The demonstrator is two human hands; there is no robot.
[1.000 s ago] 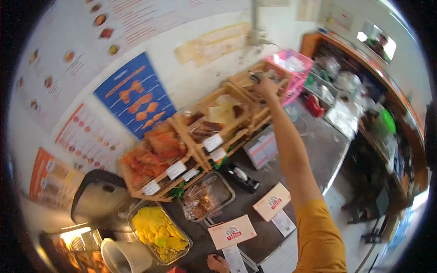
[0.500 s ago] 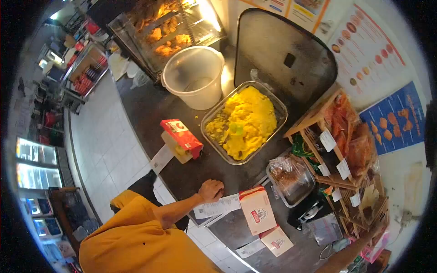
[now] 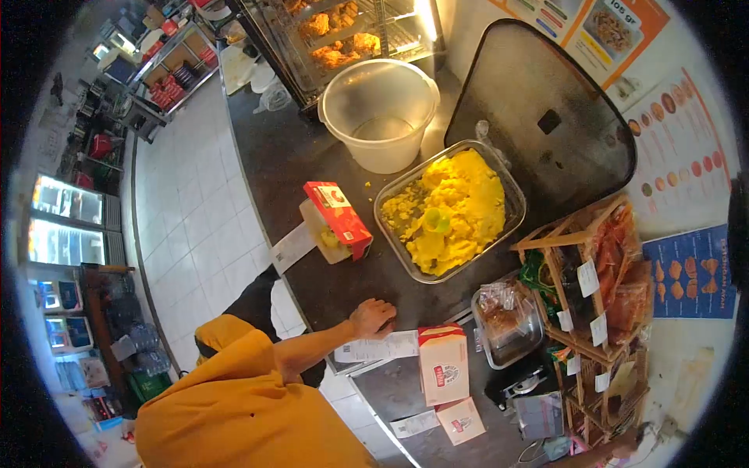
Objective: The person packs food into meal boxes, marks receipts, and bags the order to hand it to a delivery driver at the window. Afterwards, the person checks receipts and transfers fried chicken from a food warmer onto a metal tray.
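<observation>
My left hand (image 3: 373, 318) rests on the dark counter, its fingers curled down. Whatever lies under them, if anything, is hidden. Beside it is a long printed receipt (image 3: 378, 348), with a red-and-cream food box (image 3: 443, 365) to the right. My right hand (image 3: 626, 444) is at the lower right edge, near the wooden rack's bottom end; its fingers are too small and blurred to make out. Farther up the counter are a clear tub of yellow food (image 3: 460, 210) with a pale green piece on top, and a red-sleeved box (image 3: 337, 222) on another receipt (image 3: 294, 247).
A white bucket (image 3: 380, 148) stands by the lit display case (image 3: 335, 31). A dark lid (image 3: 538, 117) leans on the wall. A wooden rack (image 3: 581, 265) holds packets; near it are a clear tub (image 3: 507, 335) with packets and a smaller box (image 3: 460, 421).
The view has shifted, so the counter items sit further right in it. My left hand stays beside the receipt. My right arm shows lower, close to the right wall.
</observation>
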